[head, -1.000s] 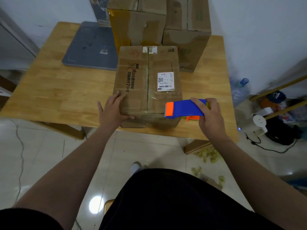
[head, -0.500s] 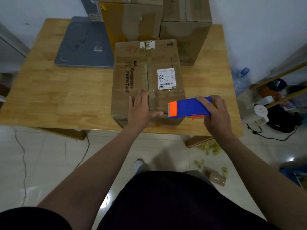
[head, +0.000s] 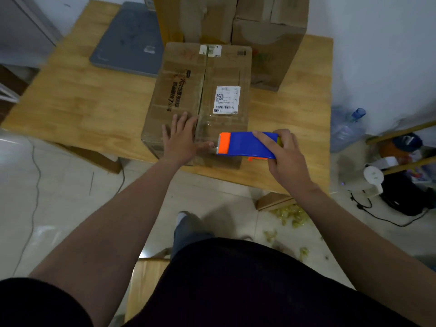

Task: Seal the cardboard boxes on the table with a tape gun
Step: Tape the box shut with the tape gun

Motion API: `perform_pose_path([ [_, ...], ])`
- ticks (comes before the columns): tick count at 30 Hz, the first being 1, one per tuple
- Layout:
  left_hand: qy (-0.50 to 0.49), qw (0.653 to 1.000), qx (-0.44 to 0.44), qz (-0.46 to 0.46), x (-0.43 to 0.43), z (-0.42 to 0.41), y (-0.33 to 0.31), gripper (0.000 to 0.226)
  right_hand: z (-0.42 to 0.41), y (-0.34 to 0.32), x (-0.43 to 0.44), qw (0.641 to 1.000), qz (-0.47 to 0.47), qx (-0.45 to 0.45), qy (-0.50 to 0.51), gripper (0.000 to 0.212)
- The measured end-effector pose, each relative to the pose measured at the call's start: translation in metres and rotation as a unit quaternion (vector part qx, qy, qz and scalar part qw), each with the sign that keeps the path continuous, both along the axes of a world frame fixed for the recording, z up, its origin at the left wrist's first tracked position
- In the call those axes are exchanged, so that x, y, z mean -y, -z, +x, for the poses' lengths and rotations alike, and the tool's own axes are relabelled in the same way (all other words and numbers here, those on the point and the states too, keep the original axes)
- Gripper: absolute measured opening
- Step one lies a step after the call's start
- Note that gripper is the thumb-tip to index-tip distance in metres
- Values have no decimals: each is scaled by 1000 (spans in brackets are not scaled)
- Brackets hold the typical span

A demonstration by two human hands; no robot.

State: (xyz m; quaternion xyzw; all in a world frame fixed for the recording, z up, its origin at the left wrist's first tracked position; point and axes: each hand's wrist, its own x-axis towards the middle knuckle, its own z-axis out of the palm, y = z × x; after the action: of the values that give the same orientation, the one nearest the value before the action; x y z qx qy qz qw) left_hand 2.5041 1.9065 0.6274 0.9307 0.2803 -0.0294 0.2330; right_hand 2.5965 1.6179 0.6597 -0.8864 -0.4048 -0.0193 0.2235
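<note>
My left hand (head: 182,140) has slid across the cardboard box (head: 184,86) from its near-left corner to the centre seam and lies flat, fingers spread. My right hand (head: 283,159) grips the tape gun (head: 245,145) over the box's near edge.

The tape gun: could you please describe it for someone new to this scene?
On the wooden table, find the front cardboard box. At its near right corner the right hand grips the tape gun, the only bright blue thing with an orange end.
</note>
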Motion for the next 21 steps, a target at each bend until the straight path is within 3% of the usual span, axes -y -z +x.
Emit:
perform_pose_path([
  [6, -10, 1000, 7, -21, 0, 0, -3, 90, 13, -10, 4, 999, -30, -12, -29, 80],
  [13, -20, 999, 38, -18, 2, -3, -2, 91, 21, -15, 18, 998, -41, -23, -30, 80],
  [21, -17, 999, 22, -21, 1, -2, -1, 91, 44, -6, 72, 1000, -18, 3, 22, 78],
])
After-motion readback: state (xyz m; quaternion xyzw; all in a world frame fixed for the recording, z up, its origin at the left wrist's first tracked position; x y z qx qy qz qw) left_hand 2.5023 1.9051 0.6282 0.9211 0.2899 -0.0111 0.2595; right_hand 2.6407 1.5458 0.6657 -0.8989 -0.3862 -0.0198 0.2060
